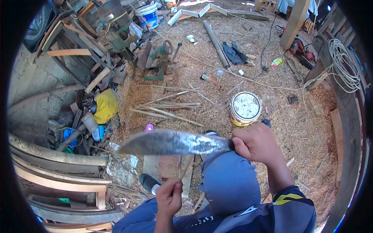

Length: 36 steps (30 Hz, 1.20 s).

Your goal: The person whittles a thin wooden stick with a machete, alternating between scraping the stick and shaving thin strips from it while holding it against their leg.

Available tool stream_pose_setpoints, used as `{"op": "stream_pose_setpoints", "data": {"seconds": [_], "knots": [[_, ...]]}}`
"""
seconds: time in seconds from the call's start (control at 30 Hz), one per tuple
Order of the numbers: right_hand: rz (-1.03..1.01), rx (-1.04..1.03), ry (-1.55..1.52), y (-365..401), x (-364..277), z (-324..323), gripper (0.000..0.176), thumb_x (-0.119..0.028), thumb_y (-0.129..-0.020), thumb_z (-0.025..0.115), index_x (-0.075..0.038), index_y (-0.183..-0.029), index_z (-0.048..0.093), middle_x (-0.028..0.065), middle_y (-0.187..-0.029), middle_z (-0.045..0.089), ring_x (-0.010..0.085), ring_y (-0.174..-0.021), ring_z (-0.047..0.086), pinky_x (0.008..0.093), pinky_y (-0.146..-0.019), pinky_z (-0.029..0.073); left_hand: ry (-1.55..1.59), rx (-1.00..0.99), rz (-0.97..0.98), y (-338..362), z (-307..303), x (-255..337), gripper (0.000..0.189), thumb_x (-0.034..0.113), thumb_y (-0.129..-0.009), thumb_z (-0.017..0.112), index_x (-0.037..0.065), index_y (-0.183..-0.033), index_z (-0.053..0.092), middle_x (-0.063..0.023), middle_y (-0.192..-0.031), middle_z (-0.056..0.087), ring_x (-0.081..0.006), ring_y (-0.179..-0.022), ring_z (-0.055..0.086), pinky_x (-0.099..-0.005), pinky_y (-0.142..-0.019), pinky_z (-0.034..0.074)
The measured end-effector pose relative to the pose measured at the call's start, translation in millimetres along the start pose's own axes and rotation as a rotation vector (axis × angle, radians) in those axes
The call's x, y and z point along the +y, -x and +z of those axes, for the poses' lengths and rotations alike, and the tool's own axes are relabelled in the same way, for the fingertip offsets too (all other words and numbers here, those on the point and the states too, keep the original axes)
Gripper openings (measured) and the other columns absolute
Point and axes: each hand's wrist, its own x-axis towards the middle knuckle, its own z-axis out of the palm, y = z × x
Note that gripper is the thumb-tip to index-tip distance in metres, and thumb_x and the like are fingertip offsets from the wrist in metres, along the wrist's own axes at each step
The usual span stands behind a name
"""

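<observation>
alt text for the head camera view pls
A person's right hand holds a broad knife sideways above their knee; the left hand grips a thin wooden strip. Beyond lie scattered sticks and a lidded bucket on shaving-strewn ground.

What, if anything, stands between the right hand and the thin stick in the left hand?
In this view, the knee lies between the right hand and the stick; the machete crosses at the stick's visible upper end. Depth is unclear.

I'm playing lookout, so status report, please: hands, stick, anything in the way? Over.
Right hand gripping big knife. Left hand gripping thin stick. Knee looks close to blade, maybe in the way. Over.
</observation>
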Motion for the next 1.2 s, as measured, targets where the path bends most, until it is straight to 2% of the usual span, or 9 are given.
{"op": "stream_pose_setpoints", "data": {"seconds": [0.17,0.27,0.4,0.5,0.53,0.63,0.93,1.03,1.2], "knots": [[0.054,0.044,-0.196,0,-6,13,0.028,-0.028,-0.098,0.051,-0.01,-0.077,0.056,0.0148,-0.065,0.058,0.039,-0.063,0.062,0.0492,-0.058,0.047,0.02,0.068,0.055,-11,12,-14,0.014,0.01,-0.101,0.063,-0.001,-0.094,0.068,-0.0061,-0.068,0.059,-0.0122,-0.06,0.055,-0.0289,-0.056,0.043],[0.081,0.078,-0.17,3,-8,17,0.027,-0.027,-0.098,0.051,-0.01,-0.077,0.056,0.0145,-0.065,0.059,0.0386,-0.063,0.062,0.0488,-0.058,0.047,0.056,0.118,0.001,-6,14,-26,0.012,0.009,-0.1,0.063,-0.001,-0.097,0.069,-0.0066,-0.069,0.06,-0.0122,-0.061,0.056,-0.0283,-0.057,0.043],[-0.03,0.009,-0.066,-6,-6,11,0.028,-0.032,-0.098,0.055,-0.013,-0.078,0.06,0.0102,-0.063,0.062,0.0344,-0.06,0.064,0.0469,-0.053,0.047,-0.012,0.063,-0.024,-19,21,1,0.011,0.009,-0.099,0.065,-0.001,-0.101,0.07,-0.0086,-0.072,0.063,-0.0131,-0.062,0.057,-0.0282,-0.059,0.044],[-0.086,-0.043,0.072,-14,-15,0,0.029,-0.033,-0.097,0.057,-0.014,-0.077,0.059,0.008,-0.062,0.062,0.0319,-0.058,0.064,0.0455,-0.052,0.047,0.041,0.029,0.051,-28,27,17,0.016,0.008,-0.102,0.061,-0.003,-0.108,0.071,-0.0027,-0.084,0.065,-0.0082,-0.073,0.056,-0.0245,-0.066,0.045],[-0.108,-0.033,0.086,-16,-15,-1,0.029,-0.033,-0.097,0.057,-0.014,-0.076,0.059,0.0075,-0.062,0.061,0.0312,-0.057,0.064,0.0452,-0.052,0.047,0.05,0.05,0.022,-28,30,17,0.014,0.008,-0.102,0.061,-0.003,-0.101,0.069,-0.0033,-0.079,0.062,-0.0095,-0.071,0.055,-0.0258,-0.065,0.044],[-0.138,0.015,0.087,-16,-15,-2,0.028,-0.033,-0.096,0.059,-0.014,-0.076,0.058,0.0066,-0.06,0.06,0.0308,-0.056,0.063,0.0449,-0.051,0.047,-0.081,0.056,0.106,-26,26,15,0.009,0.007,-0.096,0.067,0.0,-0.101,0.07,-0.0133,-0.077,0.065,-0.0219,-0.064,0.063,-0.032,-0.063,0.048],[-0.041,0.035,0.066,-5,-6,0,0.025,-0.031,-0.095,0.057,-0.015,-0.075,0.058,0.0071,-0.058,0.056,0.0308,-0.055,0.061,0.0456,-0.051,0.044,-0.023,0.102,0.048,4,18,-5,0.004,0.001,-0.095,0.066,0.0,-0.099,0.068,-0.0119,-0.07,0.059,-0.0176,-0.058,0.054,-0.0301,-0.057,0.043],[-0.05,0.018,0.06,-7,-8,1,0.025,-0.03,-0.095,0.056,-0.015,-0.075,0.057,0.0074,-0.058,0.054,0.0308,-0.056,0.06,0.0457,-0.052,0.043,-0.119,0.064,0.041,-10,21,14,0.005,0.0,-0.094,0.067,-0.001,-0.099,0.068,-0.0113,-0.07,0.059,-0.0161,-0.059,0.054,-0.0294,-0.057,0.043],[-0.123,0.017,0.098,-12,-10,-1,0.027,-0.033,-0.096,0.059,-0.015,-0.076,0.058,0.0061,-0.059,0.059,0.0303,-0.054,0.062,0.0454,-0.05,0.045,-0.033,0.106,0.157,-30,40,25,0.006,0.002,-0.094,0.068,-0.001,-0.1,0.068,-0.0114,-0.071,0.06,-0.0177,-0.059,0.057,-0.0302,-0.058,0.045]]}}
